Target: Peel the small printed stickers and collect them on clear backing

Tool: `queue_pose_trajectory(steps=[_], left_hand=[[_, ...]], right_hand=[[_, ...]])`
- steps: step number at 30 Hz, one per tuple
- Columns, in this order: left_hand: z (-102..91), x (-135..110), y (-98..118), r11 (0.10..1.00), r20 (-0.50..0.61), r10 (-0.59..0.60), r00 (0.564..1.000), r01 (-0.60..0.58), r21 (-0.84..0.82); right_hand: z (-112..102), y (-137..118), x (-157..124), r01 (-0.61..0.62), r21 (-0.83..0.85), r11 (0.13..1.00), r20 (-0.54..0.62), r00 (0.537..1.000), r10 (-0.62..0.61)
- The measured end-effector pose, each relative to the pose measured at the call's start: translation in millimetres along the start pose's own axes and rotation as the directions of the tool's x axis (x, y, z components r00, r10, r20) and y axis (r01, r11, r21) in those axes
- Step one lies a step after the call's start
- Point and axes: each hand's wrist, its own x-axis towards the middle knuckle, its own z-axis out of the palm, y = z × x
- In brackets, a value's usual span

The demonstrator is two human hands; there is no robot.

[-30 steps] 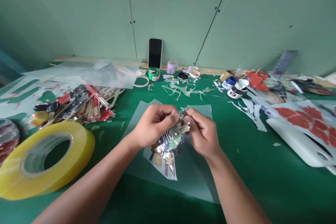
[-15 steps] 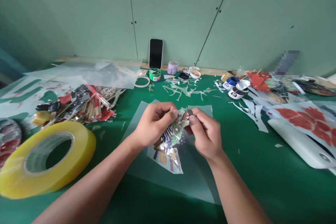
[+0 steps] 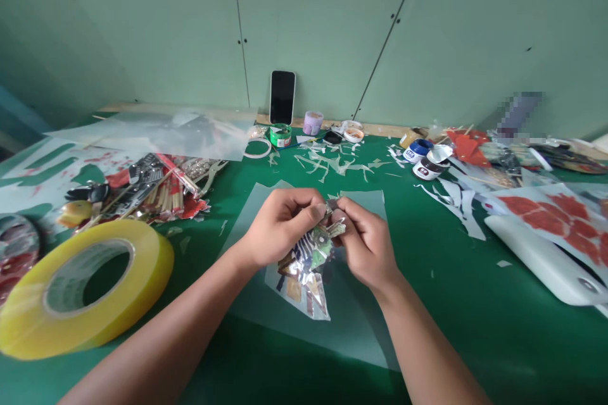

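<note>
My left hand pinches the upper left part of a painted film cutout, its thumb and bent fingers pressed together. The cutout is glossy and see-through in places, with green, striped and brown patches; its lower end spreads like a skirt. Facing it, my right hand is closed at the cutout's top right edge, thumb against forefinger. The fingertips of both hands nearly meet there, and they hide what lies between them. Beneath is a translucent sheet on the green table.
A big yellow tape roll lies at left, beside a heap of sticks and scraps. Film snippets, paint jars and an upright phone are toward the back. A white-handled tool and red-painted film lie at right.
My right hand has shifted left, bringing its fingertips close to those of my left hand. The cutout's lower end has dipped slightly.
</note>
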Motion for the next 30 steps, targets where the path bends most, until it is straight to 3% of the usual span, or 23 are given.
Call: queue_pose_trajectory(steps=[8,30], left_hand=[[0.2,-0.5,-0.2,0.994,0.019,-0.057,0.998,0.058,-0.088],[-0.5,0.1,1.1,0.992,0.080,-0.022,0.997,0.032,-0.119]], right_hand=[[0.7,1.2,-1.3,-0.026,0.046,0.999,0.042,0.999,0.024],[0.5,1.2,-2.1,-0.045,0.163,0.986,0.069,0.997,0.034]])
